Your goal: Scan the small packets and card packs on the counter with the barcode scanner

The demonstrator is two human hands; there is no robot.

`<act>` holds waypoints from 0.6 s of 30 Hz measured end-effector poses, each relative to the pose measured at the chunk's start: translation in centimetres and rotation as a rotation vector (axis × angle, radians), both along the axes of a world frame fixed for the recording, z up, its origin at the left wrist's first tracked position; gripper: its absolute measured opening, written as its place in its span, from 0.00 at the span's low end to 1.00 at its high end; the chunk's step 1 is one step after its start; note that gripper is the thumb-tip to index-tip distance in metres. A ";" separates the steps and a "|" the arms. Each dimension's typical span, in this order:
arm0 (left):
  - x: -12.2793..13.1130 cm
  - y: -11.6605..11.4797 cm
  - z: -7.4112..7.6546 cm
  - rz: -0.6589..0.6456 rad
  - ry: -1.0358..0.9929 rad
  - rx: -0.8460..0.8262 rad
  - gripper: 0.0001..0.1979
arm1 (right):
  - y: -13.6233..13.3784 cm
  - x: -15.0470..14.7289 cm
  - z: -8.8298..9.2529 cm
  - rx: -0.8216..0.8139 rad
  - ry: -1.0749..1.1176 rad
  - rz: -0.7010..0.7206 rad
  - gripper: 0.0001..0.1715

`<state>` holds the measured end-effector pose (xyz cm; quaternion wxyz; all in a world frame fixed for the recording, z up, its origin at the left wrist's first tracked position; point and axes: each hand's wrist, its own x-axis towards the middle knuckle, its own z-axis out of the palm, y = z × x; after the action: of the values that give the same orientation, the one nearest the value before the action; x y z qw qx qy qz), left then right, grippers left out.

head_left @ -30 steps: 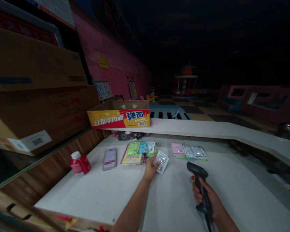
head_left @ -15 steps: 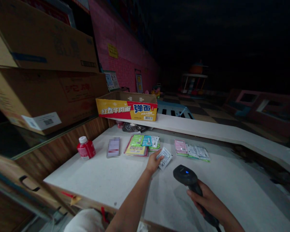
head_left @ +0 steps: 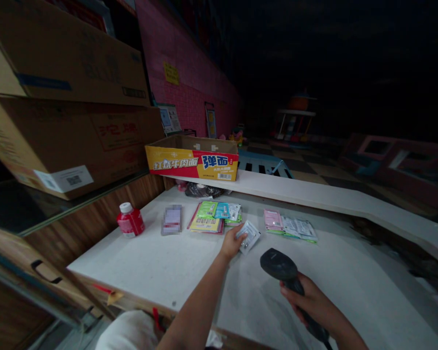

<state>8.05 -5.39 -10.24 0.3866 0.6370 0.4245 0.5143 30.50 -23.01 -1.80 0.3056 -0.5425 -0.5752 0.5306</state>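
My left hand [head_left: 232,242] pinches a silvery-white flat packet [head_left: 250,237] by its left edge, just above the white table [head_left: 153,272]. My right hand [head_left: 310,301] is wrapped round the handle of a black barcode scanner [head_left: 279,265], whose head points toward the packet. Behind my left hand, green and blue packets [head_left: 222,210] lie on a yellow printed sheet [head_left: 206,224]. To the right of the held packet, a pink packet [head_left: 273,218] and several silvery packets [head_left: 299,227] lie in an overlapping row.
A red bottle with a white cap [head_left: 130,221] and a blurred-out phone-like item [head_left: 172,219] stand left. An open yellow-and-red carton [head_left: 191,163] sits on the raised back ledge [head_left: 277,188]. Large cardboard boxes [head_left: 120,131] are stacked at the left.
The blue light on top of the scanner has gone out. The scanner has shifted very slightly left, while my left hand holds the packet in nearly the same place.
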 end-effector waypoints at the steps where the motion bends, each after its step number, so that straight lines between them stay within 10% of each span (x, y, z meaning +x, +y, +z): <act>1: -0.1 0.0 0.0 0.001 -0.001 0.008 0.23 | 0.1 0.0 -0.3 -0.006 0.025 -0.022 0.27; 9: -0.3 -0.2 0.6 0.082 0.066 0.016 0.13 | 2.2 0.8 -4.7 -0.107 0.614 -0.316 0.28; 18: -0.1 0.1 0.4 0.025 -0.013 -0.009 0.20 | 3.7 2.6 -7.6 -0.133 1.185 -0.344 0.21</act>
<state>7.96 -5.33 -9.84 0.3858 0.6267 0.4320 0.5213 33.09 -19.31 -9.35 0.6196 -0.2587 -0.1779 0.7194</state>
